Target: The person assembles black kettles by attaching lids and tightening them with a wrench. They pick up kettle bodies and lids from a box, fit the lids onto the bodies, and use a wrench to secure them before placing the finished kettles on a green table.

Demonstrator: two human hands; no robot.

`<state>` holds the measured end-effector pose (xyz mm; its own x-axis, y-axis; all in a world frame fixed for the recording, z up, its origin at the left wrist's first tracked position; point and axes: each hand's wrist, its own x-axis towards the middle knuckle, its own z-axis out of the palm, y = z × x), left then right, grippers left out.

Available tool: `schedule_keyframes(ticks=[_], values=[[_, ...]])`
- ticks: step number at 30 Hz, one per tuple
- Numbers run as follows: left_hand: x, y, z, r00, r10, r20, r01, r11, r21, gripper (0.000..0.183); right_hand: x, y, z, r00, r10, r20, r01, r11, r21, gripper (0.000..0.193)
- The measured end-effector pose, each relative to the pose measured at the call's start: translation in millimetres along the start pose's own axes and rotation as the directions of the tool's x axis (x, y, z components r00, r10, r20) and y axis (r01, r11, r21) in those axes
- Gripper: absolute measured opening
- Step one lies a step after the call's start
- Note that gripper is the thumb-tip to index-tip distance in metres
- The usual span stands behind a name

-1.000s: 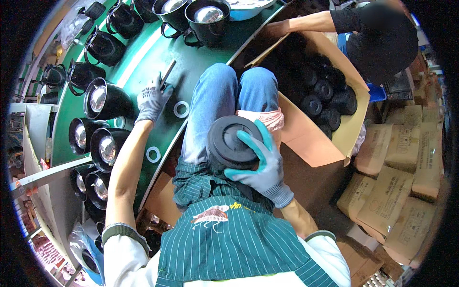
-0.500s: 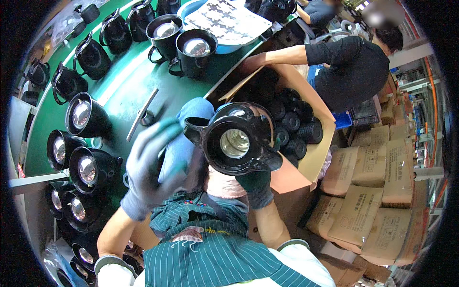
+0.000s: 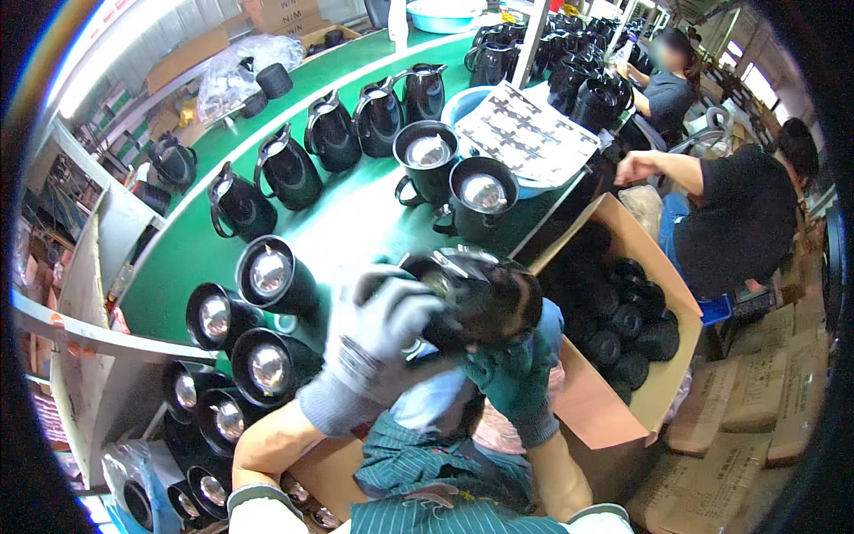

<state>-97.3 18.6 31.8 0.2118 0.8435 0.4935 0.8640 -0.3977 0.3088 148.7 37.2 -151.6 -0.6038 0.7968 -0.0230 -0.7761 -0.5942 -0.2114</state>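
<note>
Jug (image 3: 498, 307): while the right hand (image 3: 511, 383) holds its lower side, it is over the knees (image 3: 553, 334).
Right hand: gloved, fingers curved around the jug.
Left hand (image 3: 378, 343): gloved, half closed, fingers bent at the jug's left side; blur hides whether it grips anything.
Table (image 3: 169, 289): green, with other black jugs (image 3: 289, 169) left and ahead.
Basin (image 3: 456, 107): blue, partly under a patterned sheet (image 3: 525, 133).
Carton (image 3: 609, 400): open, right of the knees, containing round black parts (image 3: 627, 320).
</note>
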Motion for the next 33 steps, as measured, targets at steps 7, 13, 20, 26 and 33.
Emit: schedule_keyframes(ticks=[7,13,20,26,33], values=[[73,-176,4,0.991,-0.131,-0.018,0.130,0.931,0.341,0.050,9,-26,-12,0.983,0.066,-0.172,-0.062,0.998,0.028,0.063],[111,-289,55,0.924,-0.351,0.153,0.158,0.713,0.683,0.056,2,-34,-24,0.978,0.041,-0.205,-0.038,0.999,0.019,0.070],[153,-348,97,0.952,-0.297,0.077,0.167,0.712,0.682,0.051,15,-45,-11,0.956,-0.087,-0.280,-0.040,0.907,-0.418,0.058],[139,-342,90,0.927,-0.369,0.069,0.217,0.677,0.703,0.059,154,-91,49,0.832,-0.237,0.501,0.196,-0.719,-0.666,0.068],[118,-217,64,0.999,-0.037,-0.013,0.039,0.930,0.365,0.065,229,-85,6,0.928,-0.265,0.262,-0.177,-0.932,-0.317,0.060]])
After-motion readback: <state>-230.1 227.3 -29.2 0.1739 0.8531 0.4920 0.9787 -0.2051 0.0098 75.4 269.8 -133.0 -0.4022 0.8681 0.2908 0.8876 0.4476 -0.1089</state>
